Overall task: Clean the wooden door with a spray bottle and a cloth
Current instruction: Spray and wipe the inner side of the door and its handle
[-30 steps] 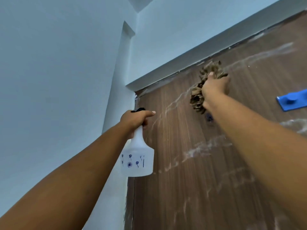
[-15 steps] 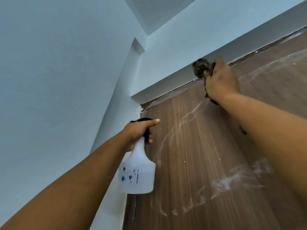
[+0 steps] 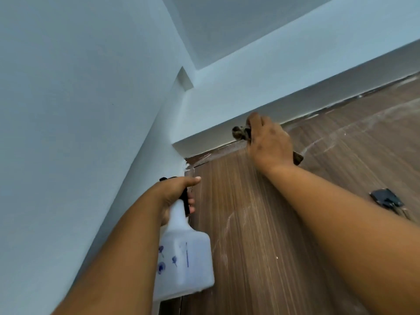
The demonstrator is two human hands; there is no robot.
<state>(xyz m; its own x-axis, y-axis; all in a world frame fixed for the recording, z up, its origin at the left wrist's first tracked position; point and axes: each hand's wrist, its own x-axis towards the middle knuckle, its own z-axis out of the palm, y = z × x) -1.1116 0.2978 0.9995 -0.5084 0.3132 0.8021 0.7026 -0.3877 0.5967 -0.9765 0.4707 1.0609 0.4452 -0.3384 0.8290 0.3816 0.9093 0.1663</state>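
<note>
Your right hand point(image 3: 269, 142) presses the bunched cloth point(image 3: 241, 132) against the door point(image 3: 261, 223) top to wipe, while your left hand point(image 3: 176, 192) grips the spray bottle point(image 3: 185, 258) by its neck, ready below.

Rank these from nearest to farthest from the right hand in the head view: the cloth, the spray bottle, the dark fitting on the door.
1. Cloth: gripped in the right hand, at the door's top edge.
2. Dark fitting: on the door, lower right of the hand.
3. Spray bottle: held in the left hand, lower left, by the door's edge.
</note>
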